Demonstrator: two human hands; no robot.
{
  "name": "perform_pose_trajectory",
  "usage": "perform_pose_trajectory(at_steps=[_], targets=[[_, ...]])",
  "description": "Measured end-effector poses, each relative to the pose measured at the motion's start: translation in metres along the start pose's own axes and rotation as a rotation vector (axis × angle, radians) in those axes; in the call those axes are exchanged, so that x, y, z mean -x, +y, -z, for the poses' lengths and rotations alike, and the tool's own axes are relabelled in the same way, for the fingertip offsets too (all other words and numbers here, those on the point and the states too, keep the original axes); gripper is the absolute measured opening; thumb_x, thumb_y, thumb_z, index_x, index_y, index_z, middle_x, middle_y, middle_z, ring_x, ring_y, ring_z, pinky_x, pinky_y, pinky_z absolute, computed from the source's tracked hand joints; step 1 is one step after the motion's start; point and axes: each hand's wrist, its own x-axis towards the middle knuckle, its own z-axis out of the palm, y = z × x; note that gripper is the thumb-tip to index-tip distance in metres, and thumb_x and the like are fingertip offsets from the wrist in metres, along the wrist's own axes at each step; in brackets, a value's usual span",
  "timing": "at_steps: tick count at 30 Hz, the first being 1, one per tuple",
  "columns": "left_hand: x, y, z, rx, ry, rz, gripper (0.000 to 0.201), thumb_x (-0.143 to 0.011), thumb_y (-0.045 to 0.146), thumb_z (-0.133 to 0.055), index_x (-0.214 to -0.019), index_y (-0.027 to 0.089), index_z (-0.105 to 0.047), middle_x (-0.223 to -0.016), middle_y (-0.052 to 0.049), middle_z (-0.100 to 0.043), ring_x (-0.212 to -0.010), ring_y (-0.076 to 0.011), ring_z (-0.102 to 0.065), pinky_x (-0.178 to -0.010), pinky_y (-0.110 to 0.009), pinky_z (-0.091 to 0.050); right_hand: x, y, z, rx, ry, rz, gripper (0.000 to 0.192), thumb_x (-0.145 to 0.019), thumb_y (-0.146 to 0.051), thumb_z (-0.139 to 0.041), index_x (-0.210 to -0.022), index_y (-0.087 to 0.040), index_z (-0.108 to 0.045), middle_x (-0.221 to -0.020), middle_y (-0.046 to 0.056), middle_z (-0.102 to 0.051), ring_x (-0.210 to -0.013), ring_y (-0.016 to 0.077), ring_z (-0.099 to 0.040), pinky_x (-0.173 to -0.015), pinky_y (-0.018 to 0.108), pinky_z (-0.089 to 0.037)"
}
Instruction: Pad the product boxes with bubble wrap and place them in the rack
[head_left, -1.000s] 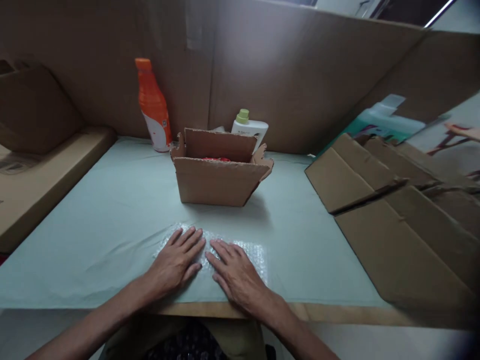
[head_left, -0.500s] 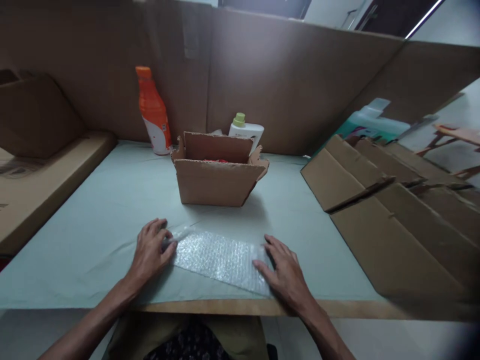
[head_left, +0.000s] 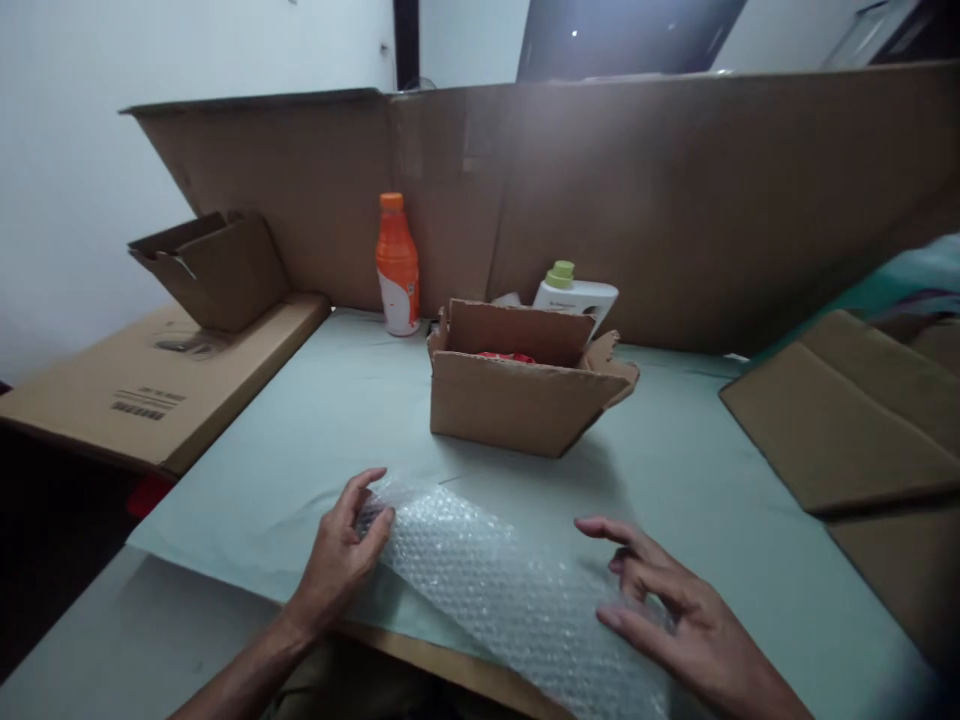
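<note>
A strip of clear bubble wrap (head_left: pixel 495 580) runs slantwise over the front of the table, its near right part reaching past the table edge. My left hand (head_left: pixel 341 550) has its thumb and bent fingers around the wrap's left end. At the other end, my right hand (head_left: pixel 675 610) has its thumb over the sheet and its middle fingers curled at the wrap's edge, while the index finger stretches out. Behind the wrap stands an open cardboard box (head_left: pixel 502 400) with something red just showing inside.
Behind the box are an orange bottle (head_left: pixel 397 270) and a white bottle with a green cap (head_left: pixel 574 292). A flat carton (head_left: pixel 172 380) on the left bears a smaller open box (head_left: pixel 225 270). Folded cardboard boxes (head_left: pixel 847 420) lie right. A tall cardboard panel (head_left: pixel 637 200) closes the back.
The view has turned left. The bubble wrap's right end has come nearer me, past the table edge, and my right hand has moved nearer with it. My left hand stays at the left end.
</note>
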Motion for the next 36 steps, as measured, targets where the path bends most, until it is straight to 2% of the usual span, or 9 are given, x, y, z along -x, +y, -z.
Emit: perform_pose_trajectory(at_steps=[3,6,12,15,20,23,26,30,36], targets=[[0.003,-0.007,-0.001,0.037,0.017,0.055,0.042,-0.086,0.039,-0.058,-0.121,0.017,-0.062,-0.1,-0.006,-0.072,-0.082,-0.0171,-0.066,-0.075,-0.029,-0.054,0.01,0.005,-0.007,-0.083,-0.212,0.005,0.035,-0.076,-0.047,-0.075,-0.06,-0.022,-0.055,-0.111,0.011,-0.073,-0.119,0.0321,-0.064,-0.094,0.038,-0.055],[0.006,-0.005,0.007,0.026,0.045,0.074,0.045,-0.086,0.04,-0.059,-0.123,0.015,-0.063,-0.088,-0.004,-0.071,-0.076,-0.0158,-0.065,-0.07,-0.027,-0.053,0.017,0.007,-0.009,-0.08,-0.31,-0.102,0.025,-0.078,-0.046,-0.072,-0.073,-0.023,-0.063,-0.084,0.005,-0.073,-0.088,0.0243,-0.071,-0.075,0.029,-0.058],[-0.003,-0.009,0.015,-0.224,0.002,-0.146,0.047,-0.092,0.036,-0.056,-0.137,0.021,-0.054,-0.083,0.0,-0.07,-0.073,-0.0148,-0.065,-0.071,-0.027,-0.053,-0.005,0.026,-0.002,0.193,-0.058,-0.217,0.039,-0.081,-0.053,-0.065,-0.109,-0.025,-0.069,-0.077,0.003,-0.07,-0.07,0.0233,-0.067,-0.066,0.034,-0.054],[-0.014,-0.021,0.018,-0.514,-0.11,-0.297,0.046,-0.093,0.033,-0.053,-0.137,0.02,-0.054,-0.089,-0.005,-0.07,-0.076,-0.02,-0.066,-0.073,-0.034,-0.055,-0.007,0.043,-0.003,0.517,0.165,-0.203,0.04,-0.085,-0.05,-0.06,-0.111,-0.022,-0.069,-0.103,0.012,-0.074,-0.095,0.032,-0.068,-0.082,0.046,-0.052],[-0.013,-0.008,0.015,-0.694,0.071,-0.559,0.062,-0.096,0.039,-0.054,-0.152,0.019,-0.034,-0.14,-0.021,-0.052,-0.128,-0.036,-0.052,-0.101,-0.052,-0.047,0.007,0.023,-0.033,0.752,0.418,-0.02,0.038,-0.096,-0.037,-0.051,-0.127,-0.019,-0.063,-0.143,0.017,-0.057,-0.13,0.0357,-0.053,-0.103,0.055,-0.041],[0.002,0.006,-0.016,-0.66,-0.147,-0.814,0.069,-0.098,0.042,-0.051,-0.157,0.019,-0.022,-0.159,-0.02,-0.032,-0.148,-0.0347,-0.031,-0.117,-0.052,-0.033,0.001,-0.008,-0.074,0.672,0.231,0.148,0.044,-0.097,-0.027,-0.051,-0.141,-0.021,-0.053,-0.152,0.013,-0.05,-0.14,0.0309,-0.045,-0.108,0.052,-0.041],[0.014,-0.003,-0.038,-0.718,-0.415,-0.927,0.069,-0.1,0.05,-0.044,-0.156,0.015,-0.024,-0.159,-0.018,-0.039,-0.15,-0.0304,-0.03,-0.123,-0.05,-0.02,-0.002,-0.014,-0.101,0.608,-0.063,0.251,0.05,-0.096,-0.028,-0.056,-0.146,-0.023,-0.05,-0.156,0.01,-0.047,-0.144,0.0272,-0.042,-0.113,0.049,-0.039],[0.012,-0.04,-0.011,-0.824,-0.45,-0.807,0.063,-0.101,0.046,-0.043,-0.156,0.02,-0.027,-0.161,-0.014,-0.037,-0.149,-0.0305,-0.034,-0.122,-0.053,-0.018,0.033,0.026,-0.072,0.606,-0.048,0.073,0.047,-0.099,-0.038,-0.05,-0.146,-0.031,-0.051,-0.156,0.005,-0.047,-0.143,0.0272,-0.045,-0.114,0.051,-0.038],[0.005,-0.065,0.033,-0.792,-0.101,-0.499,0.053,-0.098,0.047,-0.044,-0.137,0.013,-0.053,-0.147,-0.024,-0.05,-0.142,-0.0411,-0.041,-0.109,-0.06,-0.039,0.065,0.063,-0.011,0.631,0.305,-0.263,0.048,-0.1,-0.047,-0.039,-0.133,-0.021,-0.062,-0.136,0.012,-0.065,-0.131,0.0322,-0.056,-0.103,0.054,-0.046]])
